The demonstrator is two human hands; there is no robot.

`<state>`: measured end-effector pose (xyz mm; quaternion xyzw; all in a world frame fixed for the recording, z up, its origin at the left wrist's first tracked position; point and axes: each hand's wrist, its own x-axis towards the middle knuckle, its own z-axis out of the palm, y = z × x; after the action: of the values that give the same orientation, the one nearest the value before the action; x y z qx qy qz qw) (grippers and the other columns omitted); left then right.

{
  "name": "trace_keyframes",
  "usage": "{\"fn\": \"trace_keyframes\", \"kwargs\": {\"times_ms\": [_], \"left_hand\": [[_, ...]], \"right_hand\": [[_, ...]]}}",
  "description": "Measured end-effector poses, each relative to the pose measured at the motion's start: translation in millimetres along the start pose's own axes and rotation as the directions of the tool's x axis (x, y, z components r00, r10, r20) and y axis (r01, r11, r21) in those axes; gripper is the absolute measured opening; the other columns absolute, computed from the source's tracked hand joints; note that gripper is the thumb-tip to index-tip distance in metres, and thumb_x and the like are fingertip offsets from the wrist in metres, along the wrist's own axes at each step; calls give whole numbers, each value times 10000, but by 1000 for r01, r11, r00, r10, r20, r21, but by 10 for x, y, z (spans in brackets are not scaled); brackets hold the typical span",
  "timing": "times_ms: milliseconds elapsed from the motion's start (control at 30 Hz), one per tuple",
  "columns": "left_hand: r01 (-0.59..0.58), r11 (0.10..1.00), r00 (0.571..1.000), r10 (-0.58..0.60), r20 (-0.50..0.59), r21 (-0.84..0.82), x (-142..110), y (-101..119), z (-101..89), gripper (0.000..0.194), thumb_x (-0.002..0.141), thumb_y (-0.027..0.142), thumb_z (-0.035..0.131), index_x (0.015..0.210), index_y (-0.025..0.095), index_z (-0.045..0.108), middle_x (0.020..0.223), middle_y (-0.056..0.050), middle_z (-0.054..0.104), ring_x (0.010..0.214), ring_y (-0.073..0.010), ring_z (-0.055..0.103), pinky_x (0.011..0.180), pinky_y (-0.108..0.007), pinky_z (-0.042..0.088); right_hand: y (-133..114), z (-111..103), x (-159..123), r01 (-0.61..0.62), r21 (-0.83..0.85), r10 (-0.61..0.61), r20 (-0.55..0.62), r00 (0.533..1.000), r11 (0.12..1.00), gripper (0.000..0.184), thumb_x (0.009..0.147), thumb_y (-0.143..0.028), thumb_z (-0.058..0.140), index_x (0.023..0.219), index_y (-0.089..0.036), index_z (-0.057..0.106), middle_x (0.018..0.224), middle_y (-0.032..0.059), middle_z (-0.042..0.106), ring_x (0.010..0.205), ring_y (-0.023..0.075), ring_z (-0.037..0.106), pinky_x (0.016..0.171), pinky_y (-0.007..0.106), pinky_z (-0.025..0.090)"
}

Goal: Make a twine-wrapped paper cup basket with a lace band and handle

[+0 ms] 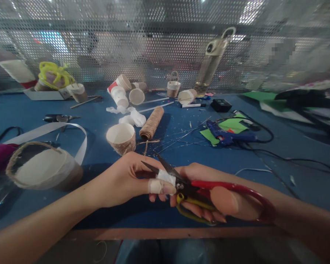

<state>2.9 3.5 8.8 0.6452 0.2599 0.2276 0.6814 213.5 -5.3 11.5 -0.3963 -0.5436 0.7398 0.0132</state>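
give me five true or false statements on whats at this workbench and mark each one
1. The right hand holds scissors with one red and one yellow handle. True.
2. The scissor blades are fully closed. False: they are parted, their tips apart.
3. The left hand has a pale band around its thumb. True.
4. The twine roll stands upright on the blue table. False: it lies on its side.
5. The blue glue gun lies to the left of the twine roll. False: it lies to the right.
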Motion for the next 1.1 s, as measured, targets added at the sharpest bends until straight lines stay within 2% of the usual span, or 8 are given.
{"fn": "trace_keyframes", "kwargs": {"times_ms": [167, 267, 500, 567, 700, 833, 967, 1100], "left_hand": [[17, 1000, 1000, -17, 9, -14, 0, 2, 3, 101, 801, 66, 764, 762, 158, 779, 713, 20, 737, 596, -47, 607, 571, -91, 509], [19, 1000, 1000, -19, 23, -10, 4, -1, 9, 95, 833, 98, 744, 782, 166, 784, 736, 16, 748, 596, -42, 608, 570, -87, 507], [26, 999, 1000, -26, 11, -18, 18, -4, -6, 81, 802, 86, 768, 755, 151, 776, 706, 9, 737, 596, -55, 612, 564, -102, 502], [30, 999, 999, -30, 22, -30, 15, -4, -8, 78, 813, 92, 759, 760, 147, 774, 714, 6, 739, 598, -53, 612, 564, -100, 501], [22, 999, 999, -20, 49, -45, 4, -4, -4, 71, 860, 142, 726, 811, 139, 777, 769, -18, 757, 615, -56, 620, 585, -110, 519], [20, 999, 998, -17, 58, -48, 9, -10, 3, 84, 850, 184, 748, 794, 127, 774, 743, -24, 743, 608, -60, 615, 580, -116, 519], [39, 998, 998, -36, 49, -43, 28, -16, 9, 116, 825, 211, 779, 758, 116, 768, 716, -31, 726, 589, -67, 598, 559, -126, 510], [41, 997, 998, -38, 56, -62, 31, -15, -2, 105, 849, 210, 749, 796, 125, 777, 746, -44, 738, 604, -77, 604, 557, -137, 511]], "right_hand": [[-89, 67, -151, 86, -18, -87, -104, 991, 996, 280, 887, -282, 567, 1109, -139, 660, 591, -40, 511, 457, 43, 445, 402, 110, 377], [2, 23, -110, 39, -19, -39, 10, 999, 999, 402, 843, -397, 632, 1160, -149, 628, 513, -62, 521, 403, 73, 476, 343, 135, 403], [-2, -62, 22, 21, 63, -28, 105, 994, 998, 471, 822, -416, 650, 1233, -196, 577, 561, -70, 573, 396, 66, 507, 358, 146, 438], [21, -62, 13, -69, 32, 63, 164, 984, 997, 569, 770, -482, 686, 1244, -192, 567, 514, -70, 563, 389, 98, 512, 343, 186, 450], [119, -33, -81, 209, -24, -210, -4, 978, 978, 634, 695, -568, 742, 1177, -174, 624, 611, -52, 572, 467, 63, 494, 409, 140, 390], [43, 35, -185, 161, -44, -160, 40, 986, 986, 698, 726, -706, 654, 1195, -192, 603, 645, -45, 545, 497, 76, 495, 424, 157, 418], [-79, 62, -206, 165, -40, -164, 30, 986, 985, 971, 505, -928, 613, 1136, -190, 625, 686, -29, 522, 495, 66, 461, 396, 154, 402], [-17, -1, -118, 58, -52, -58, 5, 998, 997, 614, 754, -668, 658, 1183, -230, 621, 607, -48, 537, 407, 60, 458, 354, 144, 396]]}}
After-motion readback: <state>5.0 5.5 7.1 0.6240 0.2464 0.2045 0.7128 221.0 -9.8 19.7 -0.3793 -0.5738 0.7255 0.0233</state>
